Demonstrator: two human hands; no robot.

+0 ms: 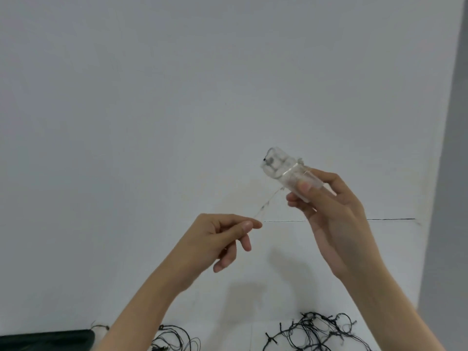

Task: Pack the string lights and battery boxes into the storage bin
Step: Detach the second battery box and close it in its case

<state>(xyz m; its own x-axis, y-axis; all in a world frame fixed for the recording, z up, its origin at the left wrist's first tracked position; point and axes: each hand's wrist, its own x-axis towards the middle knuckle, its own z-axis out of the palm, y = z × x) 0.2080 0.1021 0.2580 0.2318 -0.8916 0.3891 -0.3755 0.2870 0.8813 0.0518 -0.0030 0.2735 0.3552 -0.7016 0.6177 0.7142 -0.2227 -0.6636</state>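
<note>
Tangled black string lights [311, 333] lie on the white bench [278, 287] at the bottom edge. Above them, the right hand [331, 214] grips a clear battery box [281, 165] by its lower end, its long axis tilted and the free end pointing up-left (pale wire wraps its middle). A thin wire [266, 205] runs down-left to the left hand [217, 236], which pinches it. The hands are apart.

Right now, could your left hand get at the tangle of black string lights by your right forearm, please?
Probably, but not freely: the left hand pinches the thin wire from the battery box; nothing else blocks the black string lights.
</note>
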